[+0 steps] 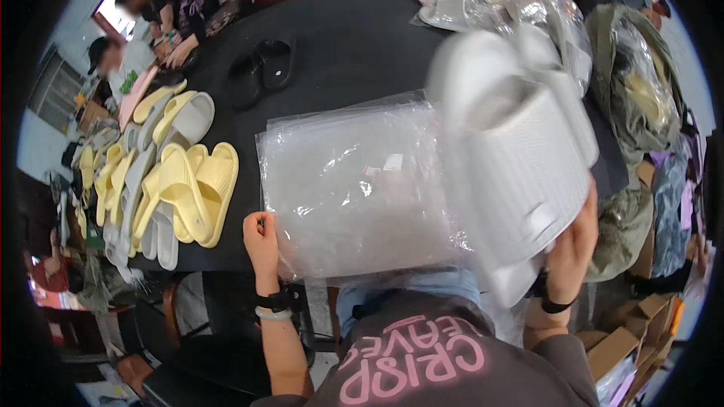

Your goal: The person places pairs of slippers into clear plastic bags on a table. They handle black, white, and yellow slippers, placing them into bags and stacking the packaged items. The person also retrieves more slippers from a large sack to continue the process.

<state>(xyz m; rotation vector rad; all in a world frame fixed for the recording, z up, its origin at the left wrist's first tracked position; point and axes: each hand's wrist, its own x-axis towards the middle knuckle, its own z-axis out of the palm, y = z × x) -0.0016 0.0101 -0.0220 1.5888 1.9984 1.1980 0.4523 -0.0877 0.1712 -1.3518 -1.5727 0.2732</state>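
Note:
My right hand point(576, 235) grips a pair of light grey slippers point(524, 162) by the lower end. The pair is raised over the right part of the table and smeared by motion. My left hand point(262, 240) is beside the left edge of a stack of clear plastic bags point(343, 196). Its fingers are curled closed, with a small dark spot between them that I cannot make out. The stack lies flat in front of me, with a small white label showing through. Part of its right side is hidden behind the slippers.
Yellow and grey slippers point(215, 188) lie piled along the table's left side. A black pair point(275, 62) sits farther back on the black table point(339, 38). Bagged slippers point(464, 7) fill the far right, beside a dark green sack point(603, 38). Other people sit around the far edge.

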